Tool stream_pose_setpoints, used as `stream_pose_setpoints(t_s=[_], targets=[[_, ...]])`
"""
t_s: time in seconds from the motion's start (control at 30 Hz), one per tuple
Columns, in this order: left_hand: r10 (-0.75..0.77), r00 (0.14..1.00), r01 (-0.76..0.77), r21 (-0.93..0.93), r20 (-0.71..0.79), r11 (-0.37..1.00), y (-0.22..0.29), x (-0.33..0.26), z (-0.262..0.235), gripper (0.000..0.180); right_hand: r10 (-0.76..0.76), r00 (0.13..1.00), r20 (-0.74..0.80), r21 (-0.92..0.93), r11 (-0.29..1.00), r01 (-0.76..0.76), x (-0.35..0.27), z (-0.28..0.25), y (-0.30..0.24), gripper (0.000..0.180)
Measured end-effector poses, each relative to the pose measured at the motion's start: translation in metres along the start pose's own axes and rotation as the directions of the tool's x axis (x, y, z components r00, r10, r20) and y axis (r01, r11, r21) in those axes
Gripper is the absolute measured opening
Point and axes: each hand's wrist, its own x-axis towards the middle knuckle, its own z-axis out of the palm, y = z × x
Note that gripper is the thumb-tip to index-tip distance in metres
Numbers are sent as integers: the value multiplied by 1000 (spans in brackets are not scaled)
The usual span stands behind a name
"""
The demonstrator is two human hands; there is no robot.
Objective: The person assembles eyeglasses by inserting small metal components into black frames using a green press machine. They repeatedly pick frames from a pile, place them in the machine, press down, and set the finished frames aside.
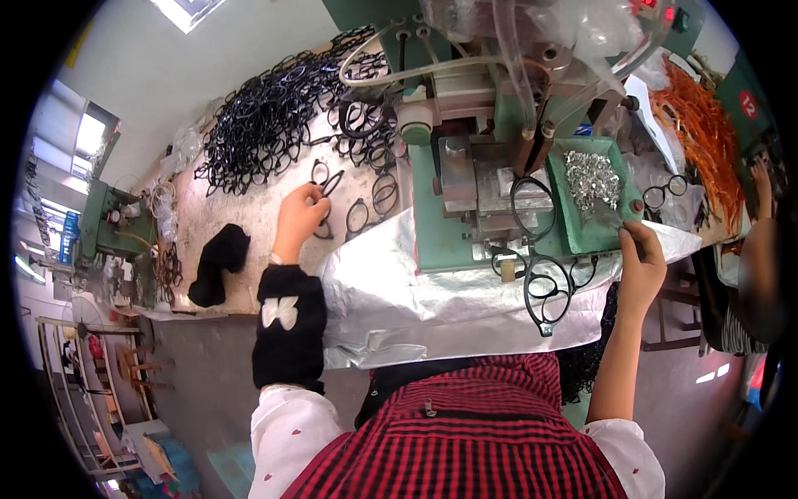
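Note:
My left hand (301, 218) is over the bench, its thumb and fingers pinched on a black eyeglass frame (332, 182). More loose frames (357, 218) lie just right of it. My right hand (642, 256) is closed in a pinch at the front right corner of a green tray (575, 226); what its fingertips hold, if anything, I cannot make out. Small silvery metal parts (592, 178) are heaped in the tray. Left of the tray, several black eyeglass frames (544, 264) hang at the front of a green bench machine (434, 218).
A large pile of black frames (266, 125) covers the back left of the bench. A black cloth sleeve (219, 264) lies at the front left. Silver sheeting (374, 291) drapes over the front edge. Orange frames (698, 133) and another person's arm (761, 249) are on the right.

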Motion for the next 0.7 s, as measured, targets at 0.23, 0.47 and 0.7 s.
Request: stream_pose_setpoints(t_s=[0.23, 0.47, 0.7], targets=[[-79, 995, 60, -283, -55, 957, 88, -21, -14, 13, -212, 940, 267, 336, 935, 115, 19, 59, -97, 23], [-222, 975, 141, -851, 30, 507, 163, -75, 37, 13, -56, 953, 299, 578, 805, -134, 7, 101, -111, 35], [355, 808, -587, -589, -471, 555, 297, -32, -19, 19, 29, 908, 418, 748, 557, -362, 2, 100, -132, 41]])
